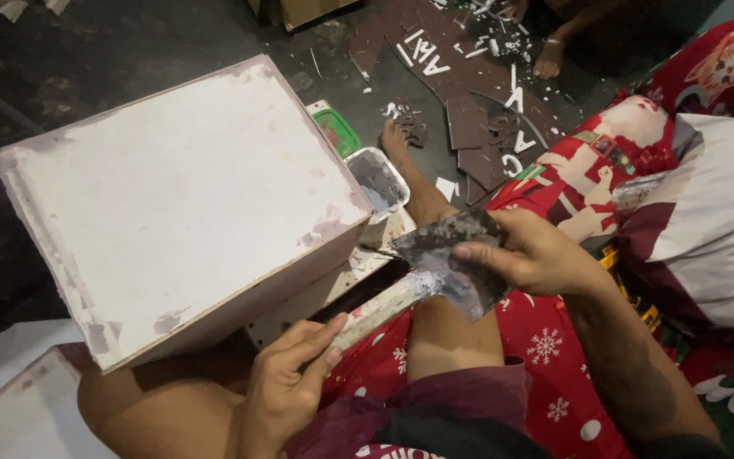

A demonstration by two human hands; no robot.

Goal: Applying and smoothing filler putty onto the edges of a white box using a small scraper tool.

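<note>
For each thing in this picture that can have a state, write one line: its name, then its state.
Box: tilted, resting on the person's leg, top smeared white with bare patches.
Putty knife: handle held by left hand, blade coated with filler.
Scraper blade: pinched in right hand, dirty, laid across the putty knife.
Filler tub: open, lid off.
Green lid: lying flat on the floor.

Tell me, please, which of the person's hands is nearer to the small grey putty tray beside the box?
Right. The right hand sits just below-right of the tray; the left hand is farther, low toward the camera.
</note>
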